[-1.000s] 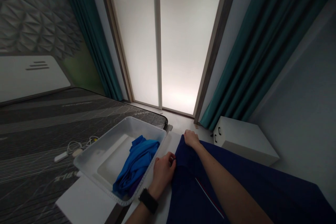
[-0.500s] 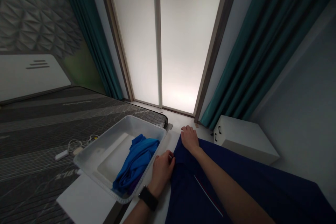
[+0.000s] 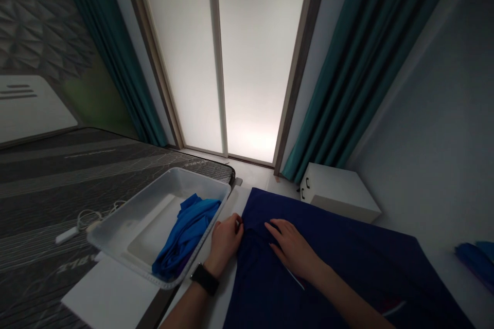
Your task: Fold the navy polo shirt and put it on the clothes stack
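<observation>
A dark navy garment [image 3: 339, 262] lies spread on a white table [image 3: 231, 267] in front of me. My left hand [image 3: 224, 241], with a black watch on its wrist, pinches the garment's left edge. My right hand [image 3: 293, 249] rests flat on the cloth with fingers spread, a little right of the left hand. A thin white and red stripe shows on the fabric beside my right wrist. To the left stands a clear plastic bin [image 3: 116, 236] holding a crumpled bright blue garment [image 3: 185, 234].
A dark patterned mattress [image 3: 57, 175] lies at the left, with a white cable and adapter [image 3: 73, 229] on it. A white cabinet [image 3: 339, 193] stands beyond the table. Teal curtains [image 3: 347, 77] flank a lit sliding door [image 3: 219, 56]. More blue cloth [image 3: 476, 259] lies at the far right.
My right hand has drawn back from the garment's far edge toward me and now lies flat on the cloth. The view has shifted right. My left hand keeps its pinch.
</observation>
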A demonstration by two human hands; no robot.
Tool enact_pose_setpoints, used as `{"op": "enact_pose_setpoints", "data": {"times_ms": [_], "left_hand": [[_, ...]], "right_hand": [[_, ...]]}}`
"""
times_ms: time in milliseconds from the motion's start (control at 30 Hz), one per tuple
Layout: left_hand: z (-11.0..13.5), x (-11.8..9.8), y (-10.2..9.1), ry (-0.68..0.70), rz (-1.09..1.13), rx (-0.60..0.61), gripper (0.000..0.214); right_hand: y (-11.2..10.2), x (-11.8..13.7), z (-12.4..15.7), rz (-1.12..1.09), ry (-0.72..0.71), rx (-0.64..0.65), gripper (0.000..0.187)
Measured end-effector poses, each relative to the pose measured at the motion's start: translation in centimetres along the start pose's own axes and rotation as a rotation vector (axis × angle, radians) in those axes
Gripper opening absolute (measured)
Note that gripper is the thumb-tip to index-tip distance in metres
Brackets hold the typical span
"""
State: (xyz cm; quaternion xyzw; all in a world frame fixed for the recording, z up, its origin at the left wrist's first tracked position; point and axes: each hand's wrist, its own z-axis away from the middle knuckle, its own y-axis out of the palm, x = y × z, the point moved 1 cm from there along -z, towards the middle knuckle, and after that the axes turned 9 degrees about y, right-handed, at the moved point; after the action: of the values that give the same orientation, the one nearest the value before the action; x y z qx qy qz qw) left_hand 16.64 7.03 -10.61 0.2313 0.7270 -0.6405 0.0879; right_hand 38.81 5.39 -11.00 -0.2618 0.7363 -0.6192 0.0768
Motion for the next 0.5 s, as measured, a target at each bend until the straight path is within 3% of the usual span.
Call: {"op": "enact_pose_setpoints", "data": {"times_ms": [233, 367, 500], "left_hand": [[-0.1, -0.4, -0.3, 0.002, -0.052, 0.036, 0.010], [-0.1, -0.6, -0.6, -0.020, -0.060, 0.057, 0.009], [-0.1, -0.7, -0.5, -0.025, -0.088, 0.066, 0.009]], "right_hand": [[-2.9, -1.0, 3.1, 0.238, 0.077, 0.044, 0.043], [-2.8, -1.2, 4.0, 0.257, 0.049, 0.049, 0.038], [-2.3, -1.9, 4.5, 0.348, 0.038, 0.062, 0.050]]}}
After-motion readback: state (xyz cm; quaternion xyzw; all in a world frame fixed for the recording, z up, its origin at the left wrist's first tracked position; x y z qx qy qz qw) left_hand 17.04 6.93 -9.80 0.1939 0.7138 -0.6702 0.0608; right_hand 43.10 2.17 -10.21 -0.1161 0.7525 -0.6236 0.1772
